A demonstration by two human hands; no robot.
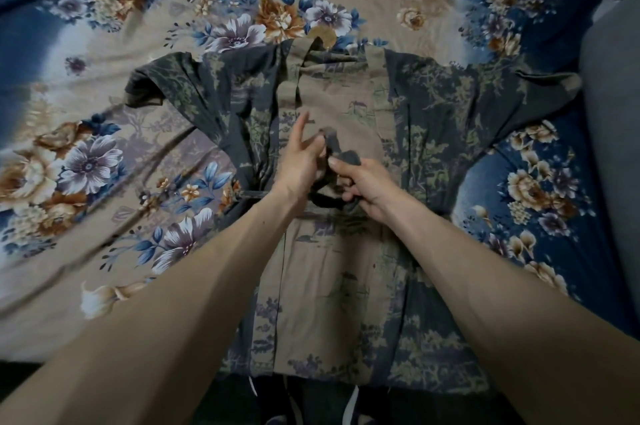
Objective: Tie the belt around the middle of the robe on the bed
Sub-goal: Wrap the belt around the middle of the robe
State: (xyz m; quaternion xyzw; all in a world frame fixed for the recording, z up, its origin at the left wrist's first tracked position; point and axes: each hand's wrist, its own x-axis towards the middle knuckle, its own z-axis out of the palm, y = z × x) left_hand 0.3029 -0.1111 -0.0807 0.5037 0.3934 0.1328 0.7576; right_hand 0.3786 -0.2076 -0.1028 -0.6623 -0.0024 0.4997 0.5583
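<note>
A printed robe (pixel 346 268), dark grey and beige with tree patterns, lies spread flat on the bed, collar away from me. A dark belt (pixel 323 201) crosses its waist, and one end sticks out left at the robe's edge. Both hands meet over the waist. My right hand (pixel 363 185) is closed around a bunched loop of belt, thumb pressing on top. My left hand (pixel 301 161) pinches the belt end that rises between the hands, with the forefinger stretched out. The hands hide how the belt crosses beneath them.
The floral bedsheet (pixel 104 165), blue and tan with large flowers, covers the bed all around the robe. A grey surface (pixel 613 113) rises at the right edge. My dark trousers and shoes (pixel 311 404) show below the bed's near edge.
</note>
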